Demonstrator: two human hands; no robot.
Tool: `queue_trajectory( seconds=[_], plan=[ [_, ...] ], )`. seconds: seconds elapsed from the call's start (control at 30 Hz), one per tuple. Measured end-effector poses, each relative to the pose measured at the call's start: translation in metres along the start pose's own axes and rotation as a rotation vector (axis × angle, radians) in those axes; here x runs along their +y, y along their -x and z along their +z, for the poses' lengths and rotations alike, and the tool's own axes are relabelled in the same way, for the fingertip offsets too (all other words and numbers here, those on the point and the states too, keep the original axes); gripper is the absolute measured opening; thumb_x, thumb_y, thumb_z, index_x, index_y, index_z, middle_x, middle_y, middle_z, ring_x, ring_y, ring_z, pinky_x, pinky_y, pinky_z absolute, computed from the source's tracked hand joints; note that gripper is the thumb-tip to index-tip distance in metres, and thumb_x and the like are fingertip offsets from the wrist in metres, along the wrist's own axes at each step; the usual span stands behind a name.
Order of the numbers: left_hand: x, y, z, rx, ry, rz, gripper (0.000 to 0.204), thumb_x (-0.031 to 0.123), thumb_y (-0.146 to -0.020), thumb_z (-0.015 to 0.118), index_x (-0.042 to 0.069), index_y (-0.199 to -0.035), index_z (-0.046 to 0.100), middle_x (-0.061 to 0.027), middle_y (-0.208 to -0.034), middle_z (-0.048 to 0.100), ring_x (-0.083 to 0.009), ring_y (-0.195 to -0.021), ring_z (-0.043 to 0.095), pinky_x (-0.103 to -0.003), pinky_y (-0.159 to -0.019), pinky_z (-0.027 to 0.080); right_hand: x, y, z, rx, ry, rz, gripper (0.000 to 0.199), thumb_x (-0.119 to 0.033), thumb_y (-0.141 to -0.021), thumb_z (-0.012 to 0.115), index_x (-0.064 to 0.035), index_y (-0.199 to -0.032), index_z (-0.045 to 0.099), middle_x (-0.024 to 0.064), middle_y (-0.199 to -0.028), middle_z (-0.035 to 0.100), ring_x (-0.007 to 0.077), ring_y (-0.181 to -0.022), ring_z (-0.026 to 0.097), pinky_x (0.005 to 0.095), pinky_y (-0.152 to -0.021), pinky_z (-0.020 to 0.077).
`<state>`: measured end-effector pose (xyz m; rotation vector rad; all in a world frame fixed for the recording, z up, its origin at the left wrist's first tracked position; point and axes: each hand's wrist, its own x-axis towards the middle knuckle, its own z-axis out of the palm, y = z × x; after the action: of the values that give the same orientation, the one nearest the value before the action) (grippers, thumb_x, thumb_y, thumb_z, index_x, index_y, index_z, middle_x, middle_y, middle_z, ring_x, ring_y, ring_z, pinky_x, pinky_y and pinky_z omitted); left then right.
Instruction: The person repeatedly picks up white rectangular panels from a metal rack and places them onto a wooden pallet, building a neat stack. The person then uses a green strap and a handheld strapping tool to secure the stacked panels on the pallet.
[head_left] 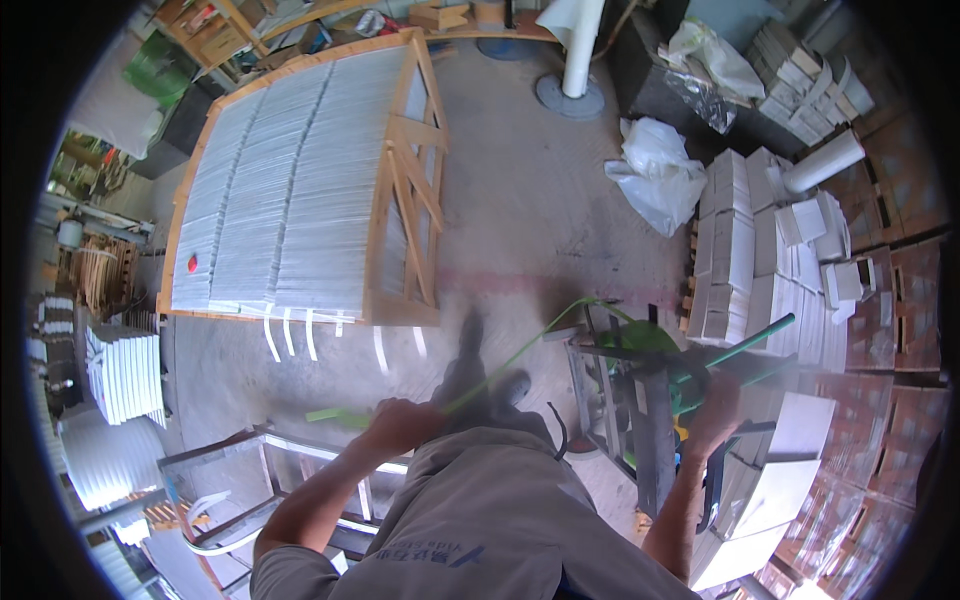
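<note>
A bright green packing strap (pixel 527 345) runs across in front of my legs. My left hand (pixel 405 424) is closed round it, and the loose end sticks out to the left of my fist. From there the strap rises to the right and bends down to a dark metal strap cart (pixel 655 435) with green parts. My right hand (pixel 716 410) is closed at the cart's near right side, beside its green bars, its fingers partly blurred. Ahead to the left stands a wooden crate (pixel 410 215) packed with upright grey-white sheets (pixel 300 165); white strips (pixel 312 338) hang from its near edge.
Stacked white boxes (pixel 725 250) on a pallet and crumpled plastic sheeting (pixel 655 175) stand at the right. An empty metal frame (pixel 225 455) is close by at lower left. Farther ahead, a white post (pixel 582 50) rises from a round base.
</note>
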<state>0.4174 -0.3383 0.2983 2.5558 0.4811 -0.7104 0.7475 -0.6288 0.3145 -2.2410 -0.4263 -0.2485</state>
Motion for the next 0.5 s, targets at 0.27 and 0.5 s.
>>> queue_trajectory(
  seconds=[0.27,0.5],
  plan=[
    [0.013,0.101,-0.093,0.141,-0.193,0.302,0.033,0.028,-0.085,0.054,0.007,-0.060,0.055,-0.0110,-0.053,0.054,-0.0278,-0.051,0.057,-0.036,-0.045,0.042,-0.102,0.124,0.107,-0.963,-0.457,-0.309,0.051,-0.006,-0.072,0.066,-0.0068,-0.120,0.050,0.0128,-0.119,0.051,0.0271,-0.114,0.048,0.0348,-0.095,0.0392],
    [-0.054,0.200,-0.125,0.512,0.291,0.011,0.031,0.014,-0.083,0.059,0.001,-0.057,0.048,-0.0080,-0.048,0.041,-0.0160,-0.042,0.040,-0.033,-0.042,0.032,-0.079,0.183,0.161,-1.074,-0.140,-0.453,0.035,-0.029,-0.076,0.065,-0.0104,-0.105,0.060,0.0103,-0.100,0.062,0.0290,-0.097,0.056,0.0367,-0.085,0.0440]
  ],
)
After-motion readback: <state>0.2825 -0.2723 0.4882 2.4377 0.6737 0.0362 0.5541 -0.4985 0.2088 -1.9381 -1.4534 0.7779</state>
